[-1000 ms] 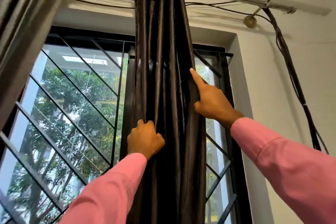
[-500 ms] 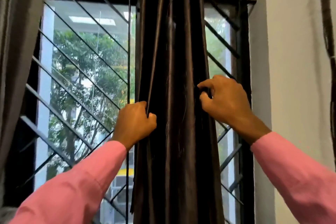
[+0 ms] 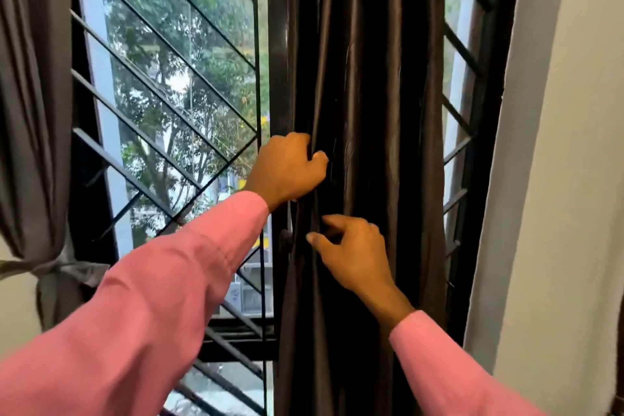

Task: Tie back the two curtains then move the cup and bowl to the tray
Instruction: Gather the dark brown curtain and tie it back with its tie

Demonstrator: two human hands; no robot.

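Window, head view looking forward. Dark curtain (image 3: 368, 84) hangs gathered into a narrow column of vertical folds in front of the right half of the window grille (image 3: 169, 84), between the centre bar and the white wall (image 3: 574, 179). Left hand (image 3: 287, 169) is at the bunch's left edge, grip closed round the outer folds with the fingers wrapped out of sight behind the cloth; judged to be there to keep the gathered fabric from spreading. Right hand (image 3: 354, 257) sits lower and just beside it on the front of the bunch, thumb and forefinger curled toward a fold. Cannot tell whether that grip has cloth pinched or only touches it. No band or cord for this curtain is visible, so the tying of it looks not yet done. Grey curtain (image 3: 30, 78) at the far left is cinched by a knotted tie-back (image 3: 50, 268) of the same cloth, so 1 of 2 curtains reads as finished. Likely next need: hold the bunch tight with 1 hand while the other brings a tie round it. Cup, bowl and tray are not in view.
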